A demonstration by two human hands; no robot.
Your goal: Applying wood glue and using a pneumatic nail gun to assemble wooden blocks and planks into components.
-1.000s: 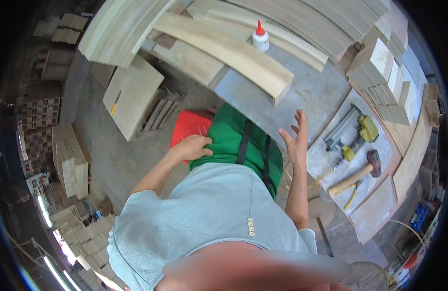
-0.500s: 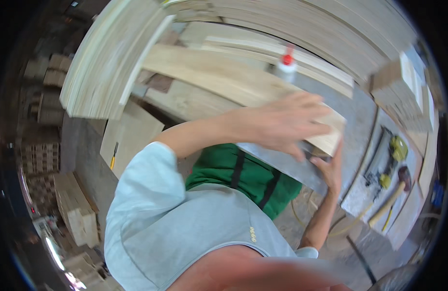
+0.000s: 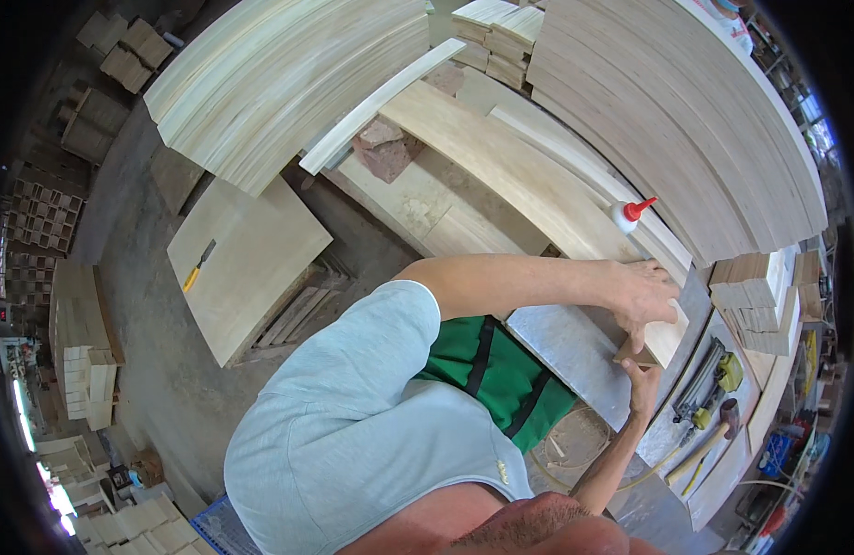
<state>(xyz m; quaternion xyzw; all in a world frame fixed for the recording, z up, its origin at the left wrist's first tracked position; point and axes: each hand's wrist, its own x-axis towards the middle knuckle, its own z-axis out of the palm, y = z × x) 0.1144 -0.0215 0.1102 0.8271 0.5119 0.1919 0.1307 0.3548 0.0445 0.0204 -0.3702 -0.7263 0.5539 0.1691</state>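
A long pale wooden board (image 3: pixel 510 171) runs from the far middle to the near right of the metal-topped bench (image 3: pixel 575 356). My left hand (image 3: pixel 642 301) lies over its near end, fingers across the top face and thumb down over the front edge. Just below, my right hand (image 3: pixel 642 384) grips the same end at its lower corner, thumb raised against a small wooden piece (image 3: pixel 631 351) under the board. Some right-hand fingers are hidden behind the wood. A white glue bottle (image 3: pixel 623 218) with a red nozzle stands beside the board's far edge.
Tall panel stacks rise at the left (image 3: pixel 288 83) and far right (image 3: pixel 668 120). A nail gun (image 3: pixel 709 384) and a mallet (image 3: pixel 728 421) lie on the right-hand bench. A yellow-handled knife (image 3: pixel 196 268) rests on a low panel at the left. Green cloth (image 3: pixel 487 370) covers my lap.
The view has shifted, showing more of the far stacks. My left hand, blurred and raised over the board end before, now rests on it. My right hand stays at that end.
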